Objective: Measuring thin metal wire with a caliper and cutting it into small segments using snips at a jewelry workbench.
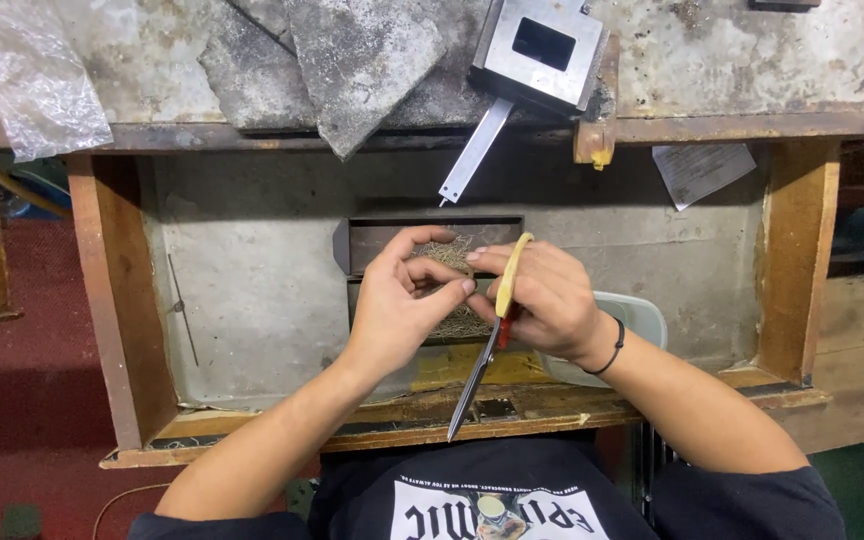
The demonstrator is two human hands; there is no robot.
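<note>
Head view, looking straight down into recessed tabletop (252, 290) framed by wooden edges left, right and front. Both hands meeting at centre, fingertips touching over small dark tray (372, 238) of fine wire-like bits (449, 252). Left hand (399, 300) curled narrow, thumb and forefinger pinched on something too small to make out. Right hand (544, 298) closed around scissors (487, 345): yellow loop up over the knuckles, red near the pivot, blades shut and pointing down-left past the front wooden rail (552, 405). Pale plastic container (642, 315) just beside right wrist, partly hidden under it. Open grey surface left of the tray, only a thin wire piece (182, 305) lying there; narrower bare strip to the right, up to the wooden side. Above, on the raised rear ledge: metal block with rectangular hole (542, 50), flat metal strip (474, 150) overhanging the ledge edge, grey slabs (352, 60), clear plastic bag (32, 80) at far left
</note>
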